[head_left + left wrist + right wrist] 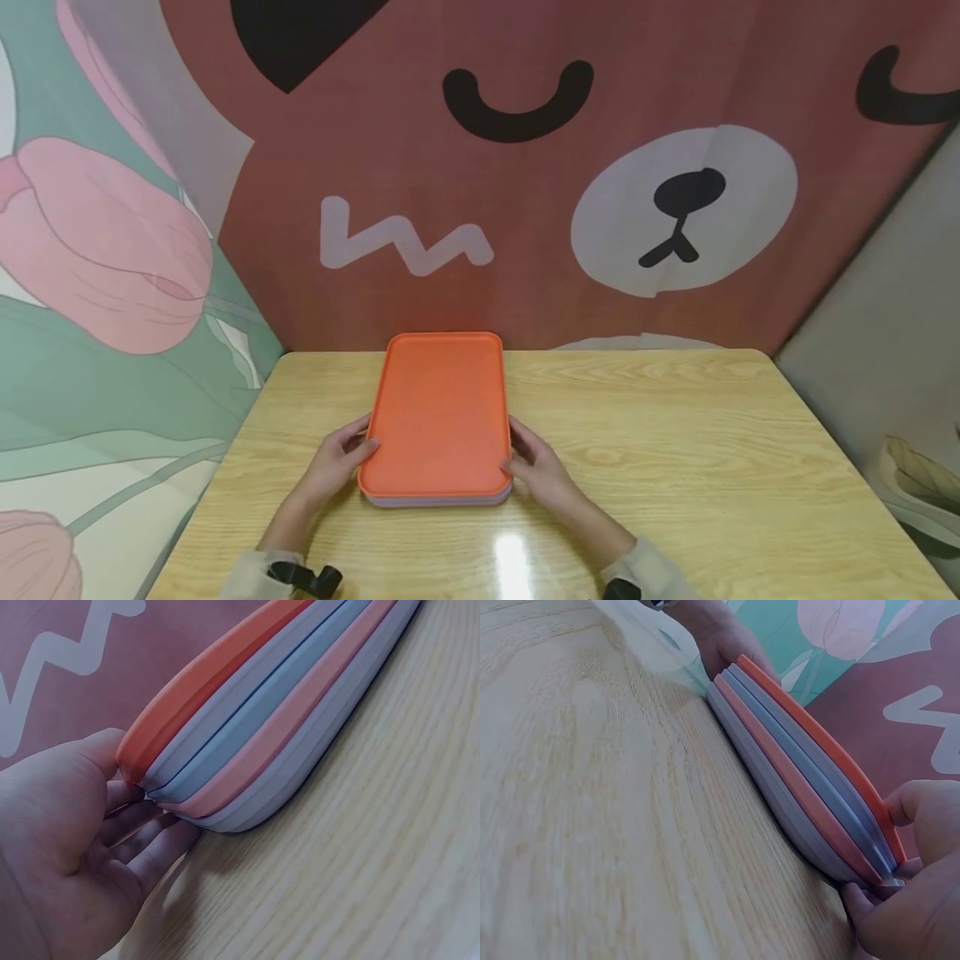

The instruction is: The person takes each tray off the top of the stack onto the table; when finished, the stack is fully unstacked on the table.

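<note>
Trays (442,408), stacked with orange uppermost, lie left of centre on the table (675,458), near its far edge. Probably thin, stiff plastic, they should be light and hard to break, though smooth rims might slide; the long sides, beneath the lowest rim, look the best hold. The left hand (336,461) and right hand (543,473) grip those sides, thumbs above, fingers curled below. Undersides and some fingertips are hidden; both sleeves (651,573) are cut off.
</note>
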A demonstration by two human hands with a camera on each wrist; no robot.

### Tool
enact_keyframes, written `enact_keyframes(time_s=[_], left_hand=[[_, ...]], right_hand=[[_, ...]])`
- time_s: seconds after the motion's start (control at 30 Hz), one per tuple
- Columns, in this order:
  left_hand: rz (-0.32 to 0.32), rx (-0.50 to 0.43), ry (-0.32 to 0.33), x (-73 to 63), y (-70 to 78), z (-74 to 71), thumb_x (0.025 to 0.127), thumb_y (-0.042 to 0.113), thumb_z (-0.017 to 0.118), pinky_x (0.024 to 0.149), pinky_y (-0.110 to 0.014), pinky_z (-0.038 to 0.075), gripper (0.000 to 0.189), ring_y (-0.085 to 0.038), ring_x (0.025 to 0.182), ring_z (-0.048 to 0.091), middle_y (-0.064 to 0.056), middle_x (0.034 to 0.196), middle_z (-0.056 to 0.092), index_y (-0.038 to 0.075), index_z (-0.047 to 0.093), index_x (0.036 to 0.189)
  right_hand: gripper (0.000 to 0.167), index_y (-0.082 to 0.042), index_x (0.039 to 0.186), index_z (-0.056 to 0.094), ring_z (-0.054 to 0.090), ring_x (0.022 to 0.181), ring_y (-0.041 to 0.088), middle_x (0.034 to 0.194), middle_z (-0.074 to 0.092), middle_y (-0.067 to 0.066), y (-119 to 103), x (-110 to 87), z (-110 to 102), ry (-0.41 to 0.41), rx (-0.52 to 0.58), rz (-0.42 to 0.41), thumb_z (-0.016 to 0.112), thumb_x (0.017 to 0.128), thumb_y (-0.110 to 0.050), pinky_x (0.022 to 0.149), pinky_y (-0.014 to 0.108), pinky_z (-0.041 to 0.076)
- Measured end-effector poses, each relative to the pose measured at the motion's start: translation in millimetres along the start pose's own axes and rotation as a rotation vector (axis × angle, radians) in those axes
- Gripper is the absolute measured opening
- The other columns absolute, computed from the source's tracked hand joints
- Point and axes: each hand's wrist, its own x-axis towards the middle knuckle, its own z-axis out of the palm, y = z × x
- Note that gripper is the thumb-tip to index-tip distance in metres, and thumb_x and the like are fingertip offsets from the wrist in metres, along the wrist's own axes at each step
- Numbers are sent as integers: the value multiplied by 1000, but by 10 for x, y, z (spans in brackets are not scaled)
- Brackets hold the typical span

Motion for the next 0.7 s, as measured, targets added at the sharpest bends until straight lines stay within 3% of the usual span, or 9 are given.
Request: enact_keyframes(time_s=[0.33, 0.6, 0.7], left_hand=[[-21, 18, -16, -8, 7, 10, 103, 19, 62, 93, -23, 53, 56, -35, 130, 54, -20, 154, 45, 3, 43, 154], [3, 8, -43, -33, 67, 92, 101, 17, 65, 92, -24, 53, 56, -24, 123, 60, -22, 150, 49, 0, 46, 151], [15, -4, -62, -18, 89, 157, 101, 19, 65, 93, -23, 52, 57, -24, 124, 60, -21, 150, 49, 0, 45, 152]], right_hand=[[73, 2, 159, 26, 26, 149, 42, 161, 28, 26, -26, -14, -18, -29, -12, 11, 58, 93, 11, 119, 48, 27], [74, 4, 158, 27, 32, 146, 43, 158, 33, 29, -36, -66, -125, -17, -39, -3, 58, 90, 12, 116, 44, 33], [74, 4, 158, 28, 29, 147, 42, 159, 31, 28, -31, -109, -206, -17, -53, -1, 58, 91, 11, 116, 42, 33]])
